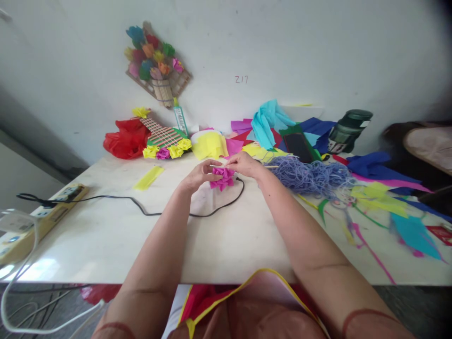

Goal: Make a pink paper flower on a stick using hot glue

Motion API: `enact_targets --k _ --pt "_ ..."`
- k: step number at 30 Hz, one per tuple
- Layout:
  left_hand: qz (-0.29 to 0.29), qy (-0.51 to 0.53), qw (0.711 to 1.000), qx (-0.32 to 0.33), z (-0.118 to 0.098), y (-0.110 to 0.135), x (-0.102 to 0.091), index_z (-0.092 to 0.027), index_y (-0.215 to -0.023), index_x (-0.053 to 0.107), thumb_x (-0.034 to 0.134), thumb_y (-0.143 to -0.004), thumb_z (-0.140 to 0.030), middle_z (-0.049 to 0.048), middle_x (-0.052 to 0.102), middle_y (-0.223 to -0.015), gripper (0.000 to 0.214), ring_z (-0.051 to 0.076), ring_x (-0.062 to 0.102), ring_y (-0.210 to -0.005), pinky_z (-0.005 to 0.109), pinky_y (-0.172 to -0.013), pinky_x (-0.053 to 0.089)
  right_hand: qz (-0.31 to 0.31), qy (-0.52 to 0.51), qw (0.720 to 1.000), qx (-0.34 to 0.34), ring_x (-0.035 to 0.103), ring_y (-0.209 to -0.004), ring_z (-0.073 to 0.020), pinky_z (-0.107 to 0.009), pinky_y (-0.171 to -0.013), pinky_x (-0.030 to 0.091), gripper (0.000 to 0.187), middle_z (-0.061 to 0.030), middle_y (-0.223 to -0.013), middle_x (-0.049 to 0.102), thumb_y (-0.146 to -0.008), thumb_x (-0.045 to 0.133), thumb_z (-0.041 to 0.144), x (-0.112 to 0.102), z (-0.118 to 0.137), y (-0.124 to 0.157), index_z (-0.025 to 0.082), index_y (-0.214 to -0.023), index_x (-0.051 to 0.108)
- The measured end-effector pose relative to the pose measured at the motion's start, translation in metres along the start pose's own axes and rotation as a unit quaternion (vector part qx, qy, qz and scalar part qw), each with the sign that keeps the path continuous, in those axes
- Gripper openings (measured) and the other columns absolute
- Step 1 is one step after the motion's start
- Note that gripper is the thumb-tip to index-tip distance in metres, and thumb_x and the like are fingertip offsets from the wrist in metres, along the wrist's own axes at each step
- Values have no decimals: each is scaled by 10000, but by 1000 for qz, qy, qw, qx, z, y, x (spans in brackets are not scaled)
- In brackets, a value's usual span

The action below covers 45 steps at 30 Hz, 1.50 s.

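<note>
Both my hands meet over the middle of the white table (106, 235), holding a crumpled magenta paper flower (222, 179). My left hand (199, 175) grips its left side with curled fingers. My right hand (243, 164) pinches its top right. A thin wooden stick pokes out to the right of my right hand. A black cable (158, 213) loops on the table just below the flower.
A heap of purple-blue string (310, 175) lies right of my hands. Coloured paper scraps (381, 197) cover the right side. At the back are a red bag (127, 139), a woven flower craft (165, 141), yellow paper (210, 145), a glue bottle (180, 117), a phone (298, 147) and a dark jar (348, 131). A power strip (42, 212) sits far left.
</note>
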<state>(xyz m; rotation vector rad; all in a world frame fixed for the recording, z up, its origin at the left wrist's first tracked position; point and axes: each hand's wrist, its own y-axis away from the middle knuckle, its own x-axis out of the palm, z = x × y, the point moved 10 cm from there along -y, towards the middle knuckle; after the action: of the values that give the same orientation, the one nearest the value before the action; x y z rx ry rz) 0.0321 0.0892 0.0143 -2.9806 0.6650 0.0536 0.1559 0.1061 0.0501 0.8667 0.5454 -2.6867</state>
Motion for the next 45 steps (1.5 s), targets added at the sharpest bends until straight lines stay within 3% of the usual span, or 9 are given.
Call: enact_targets --k 11,21,29,37,41,45 --pt "17 16 999 32 -7 1 6 -150 -979 633 843 -522 -156 -9 664 -751 502 109 610 -634 230 -596 477 37 -143 983 106 366 -414 -53 -222 -425 309 161 28 -490 551 -705 706 238 6 -11 11 106 -770 769" --pt "11 59 996 61 -13 3 1 -163 -943 633 864 -502 -126 -41 632 -728 499 82 570 -607 209 -579 462 2 -144 989 41 361 -441 -45 -204 -445 293 198 29 -489 548 -706 701 252 2 -1 7 87 -785 778" --pt "3 49 995 83 -15 3 -3 -160 -961 656 884 -525 -198 -10 647 -776 493 95 580 -646 226 -622 473 -48 -65 996 -40 619 -662 -143 -257 -655 460 143 -58 -718 733 -702 655 130 -2 2 -3 120 -754 788" --pt "4 50 996 72 -10 1 -6 -146 -978 692 891 -530 -229 11 679 -773 498 100 598 -634 231 -628 487 -89 6 990 -112 650 -757 -168 -285 -745 497 160 -41 -752 731 -727 638 116 -4 14 -4 185 -692 778" --pt "6 47 997 65 -9 1 -6 -140 -956 695 893 -520 -229 26 693 -778 486 110 613 -635 237 -622 496 -68 -4 991 -111 629 -727 -159 -272 -699 476 147 -37 -727 716 -730 634 132 -1 14 -3 164 -706 775" --pt "8 27 997 66 -10 1 -4 -145 -935 692 895 -518 -235 20 683 -755 472 110 606 -626 233 -605 490 -19 -34 997 -62 606 -669 -139 -248 -645 446 164 -32 -720 721 -741 630 161 6 5 -1 133 -792 783"
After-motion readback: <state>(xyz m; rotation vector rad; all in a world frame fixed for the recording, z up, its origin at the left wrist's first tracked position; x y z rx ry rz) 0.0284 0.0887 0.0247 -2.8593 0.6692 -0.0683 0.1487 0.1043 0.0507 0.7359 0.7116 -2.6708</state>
